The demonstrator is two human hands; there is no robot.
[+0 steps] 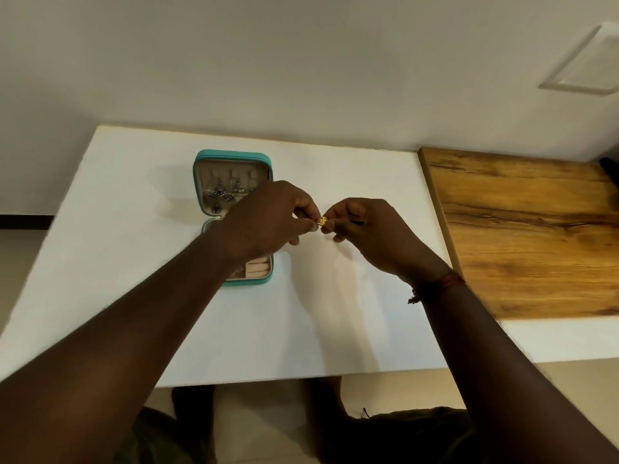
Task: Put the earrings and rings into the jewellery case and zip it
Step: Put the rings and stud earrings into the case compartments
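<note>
Head view | left grip (268, 216) and right grip (371, 229) both pinch gold ring (322, 221) | right of open case (232, 154)

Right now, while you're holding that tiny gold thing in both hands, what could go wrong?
1. The tiny gold jewellery piece is only pinched between fingertips of the left hand and right hand, beside the open teal jewellery case, not over it. It could slip and roll across the white table.
2. The left forearm crosses over the case's lower half and might nudge it, shaking the silver earrings in the lid.
</note>
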